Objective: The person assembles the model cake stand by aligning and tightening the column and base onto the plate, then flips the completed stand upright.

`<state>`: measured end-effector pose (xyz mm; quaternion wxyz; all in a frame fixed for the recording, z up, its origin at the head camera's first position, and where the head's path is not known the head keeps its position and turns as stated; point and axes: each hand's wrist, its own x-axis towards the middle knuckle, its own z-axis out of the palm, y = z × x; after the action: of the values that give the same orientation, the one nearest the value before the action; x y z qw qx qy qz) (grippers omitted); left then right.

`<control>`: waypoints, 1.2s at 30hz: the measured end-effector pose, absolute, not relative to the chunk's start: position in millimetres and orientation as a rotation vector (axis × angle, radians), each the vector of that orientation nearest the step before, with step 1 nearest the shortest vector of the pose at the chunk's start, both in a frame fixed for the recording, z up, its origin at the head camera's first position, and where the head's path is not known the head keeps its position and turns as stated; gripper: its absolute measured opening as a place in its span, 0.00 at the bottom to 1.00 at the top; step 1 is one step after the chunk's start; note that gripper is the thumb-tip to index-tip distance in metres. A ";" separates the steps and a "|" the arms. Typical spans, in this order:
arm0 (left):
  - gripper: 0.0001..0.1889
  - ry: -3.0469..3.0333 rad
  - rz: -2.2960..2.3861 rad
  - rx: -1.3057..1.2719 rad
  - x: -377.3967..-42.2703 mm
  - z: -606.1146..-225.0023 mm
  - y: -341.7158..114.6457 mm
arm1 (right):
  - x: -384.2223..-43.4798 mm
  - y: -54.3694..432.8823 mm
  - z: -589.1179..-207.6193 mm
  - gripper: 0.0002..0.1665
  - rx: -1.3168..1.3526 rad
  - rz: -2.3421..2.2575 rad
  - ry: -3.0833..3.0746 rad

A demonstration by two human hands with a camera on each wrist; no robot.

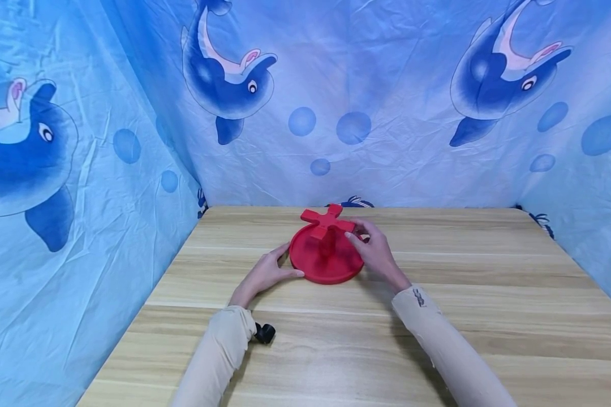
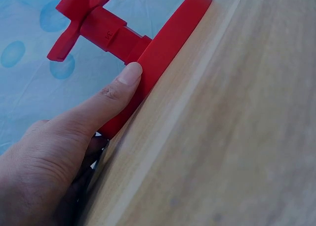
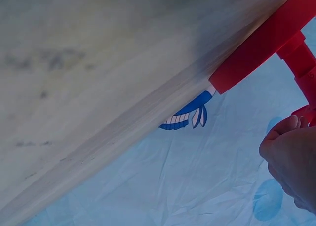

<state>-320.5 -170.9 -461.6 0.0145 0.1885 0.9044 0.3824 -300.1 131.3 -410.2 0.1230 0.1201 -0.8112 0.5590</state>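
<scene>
A red stand has a round, rimmed base (image 1: 305,260), a short upright post (image 2: 103,28) and a four-armed cross (image 1: 328,221) on top. Small raised or cut marks show on the post in the left wrist view. My left hand (image 1: 266,272) holds the base at its left edge, thumb (image 2: 131,73) against the front of the rim and the other fingers round the far side, partly hidden. My right hand (image 1: 377,249) pinches the end of the cross's right arm between thumb and fingers. In the right wrist view, that hand (image 3: 294,149) is at the cross, partly cut off.
The stand rests on a wood-grain table (image 1: 463,316), toward its far edge. Blue curtains (image 1: 336,73) with dolphins and bubbles hang behind and at both sides. A small black object (image 1: 265,333) sits by the left sleeve cuff.
</scene>
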 end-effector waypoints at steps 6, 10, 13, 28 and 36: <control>0.55 2.812 1.203 0.577 -320.5 -461.5 -169.7 | -290.0 129.6 -408.7 0.26 0.373 1.614 -2.400; 0.55 2.817 1.197 0.579 -320.7 -462.1 -170.0 | -282.4 128.2 -407.6 0.26 0.414 1.584 -2.421; 0.55 2.815 1.201 0.581 -320.7 -462.3 -170.0 | -279.8 129.6 -407.6 0.21 0.433 1.560 -2.383; 0.56 2.811 1.196 0.591 -322.0 -462.4 -170.6 | -287.1 134.3 -407.7 0.30 0.268 1.579 -2.385; 0.56 2.813 1.184 0.574 -321.6 -463.0 -170.5 | -287.0 121.6 -409.1 0.29 0.350 1.569 -2.369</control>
<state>-321.6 -170.5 -463.0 0.0181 0.1848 0.9057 0.3811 -287.0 121.6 -409.1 0.1386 0.1212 -0.8195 0.5427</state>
